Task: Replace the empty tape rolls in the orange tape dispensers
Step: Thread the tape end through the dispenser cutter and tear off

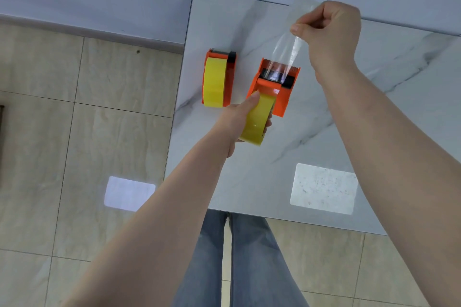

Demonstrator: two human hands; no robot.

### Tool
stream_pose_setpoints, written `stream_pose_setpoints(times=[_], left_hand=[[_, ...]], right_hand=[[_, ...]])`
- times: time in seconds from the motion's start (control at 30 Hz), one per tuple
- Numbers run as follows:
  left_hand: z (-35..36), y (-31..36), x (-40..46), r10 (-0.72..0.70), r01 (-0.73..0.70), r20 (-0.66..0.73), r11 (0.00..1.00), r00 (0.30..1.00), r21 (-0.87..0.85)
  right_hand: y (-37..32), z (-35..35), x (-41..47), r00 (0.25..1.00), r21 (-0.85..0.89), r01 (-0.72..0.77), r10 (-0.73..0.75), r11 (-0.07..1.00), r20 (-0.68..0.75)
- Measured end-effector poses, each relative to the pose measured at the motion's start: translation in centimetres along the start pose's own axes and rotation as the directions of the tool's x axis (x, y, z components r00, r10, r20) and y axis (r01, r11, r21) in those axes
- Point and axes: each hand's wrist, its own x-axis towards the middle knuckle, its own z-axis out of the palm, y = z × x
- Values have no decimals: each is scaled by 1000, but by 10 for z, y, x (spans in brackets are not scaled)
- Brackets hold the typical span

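Two orange tape dispensers are over the marble table (324,112). The left dispenser (230,77) lies on the table near its left edge with a full yellow tape roll (214,82) in it. My left hand (239,119) grips the second dispenser (282,92) by its yellow roll (257,119), just above the table. My right hand (329,32) is higher and farther back, pinching the end of a clear strip of tape (287,50) that stretches from the dispenser's front roller up to my fingers.
The table's left edge runs just beside the lying dispenser, and its near edge is in front of my legs (239,257). Beige floor tiles (87,132) spread to the left. A pale wall stands behind the table.
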Motion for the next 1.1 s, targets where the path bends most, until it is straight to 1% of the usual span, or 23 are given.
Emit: stream_pose_setpoints(times=[0.1, 0.17, 0.2, 0.27, 0.3, 0.37, 0.4, 0.47, 0.53, 0.63, 0.73, 0.87, 0.93, 1.0, 1.1], left_hand=[[4, 4, -1, 19, -20, -79, 1000, 997, -9], [3, 4, 2, 17, -17, -97, 1000, 995, 7], [3, 3, 2, 18, -16, -106, 1000, 994, 19], [1, 2, -1, 30, -27, -110, 999, 993, 31], [0, 0, -2, 23, -19, -107, 999, 994, 34], [-3, -4, -4, 5, 0, -117, 999, 993, 40], [-4, -6, -5, 0, 6, -128, 999, 992, 47], [-7, -9, -7, -18, 26, -142, 998, 990, 57], [-8, -11, -9, -54, 63, -153, 996, 987, 56], [-9, -8, -14, -82, 93, -155, 994, 984, 62], [-12, -7, -15, -86, 98, -148, 993, 985, 72], [-16, -9, -15, -113, 127, -157, 988, 981, 85], [-17, -10, -14, -121, 134, -152, 987, 981, 83], [-18, -11, -13, -127, 138, -142, 988, 982, 70], [-19, -10, -12, -129, 135, -117, 990, 985, 43]], right_hand=[[-2, 1, -2, 999, -18, 39, -38, 999, 8], [-2, 1, -2, 999, -35, 41, -40, 999, 24], [-2, 0, -1, 998, -35, 38, -36, 999, 46], [-2, -1, 1, 990, 11, 16, -18, 1000, 142], [-3, -2, 2, 979, 29, -7, 1, 1000, 205], [-6, -3, 4, 942, -4, -79, 76, 997, 327], [-7, -4, 5, 921, -39, -119, 125, 992, 370], [-5, -5, 6, 883, -85, -209, 225, 974, 411], [1, -7, 9, 862, -75, -307, 310, 949, 401], [10, -7, 13, 826, 4, -470, 438, 883, 354], [19, -7, 16, 775, 38, -574, 527, 818, 348], [22, -2, 12, 717, -11, -628, 585, 778, 378], [24, 0, 11, 704, -6, -650, 604, 760, 374], [24, 1, 10, 713, 11, -648, 601, 762, 360], [18, 0, 7, 755, 62, -609, 554, 791, 349]])
